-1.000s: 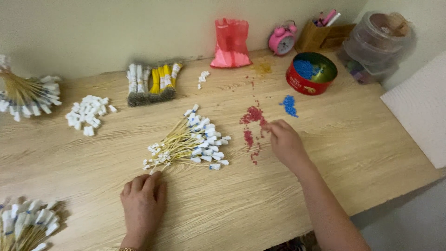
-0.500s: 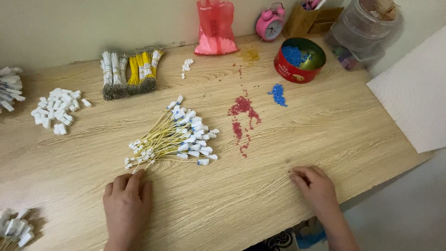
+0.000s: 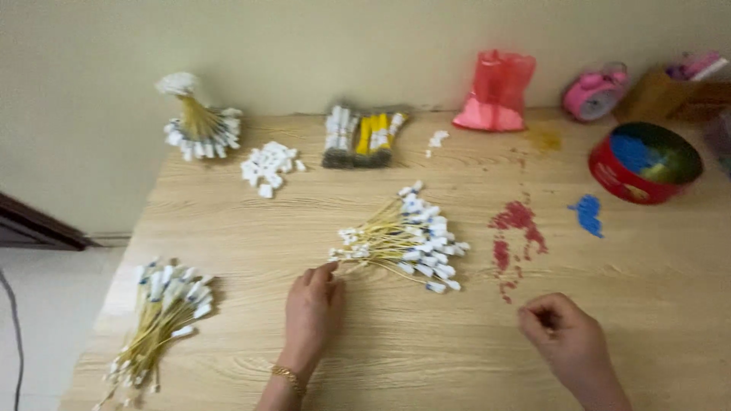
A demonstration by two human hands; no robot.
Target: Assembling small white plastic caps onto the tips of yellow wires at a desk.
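The pile of tagged sticks (image 3: pixel 403 240) lies mid-counter (image 3: pixel 381 350), its near ends just touching the left hand (image 3: pixel 314 308), whose fingers (image 3: pixel 324 275) rest flat and released. The right hand (image 3: pixel 567 339), well apart from the pile, curls loosely; whether its fingers pinch anything seems unclear in the blur.

Light wood-grain desk (image 3: pixel 609 358) is standing flush against a plain cream wall (image 3: pixel 343 46), which is filling the whole upper part of the view. Pale floor (image 3: pixel 46 320) is showing past the desk's left edge. A dark brown strip of furniture or trim (image 3: pixel 34 224) is running along the wall low at left. Soft, even light is falling across the desk, casting no hard shadows.
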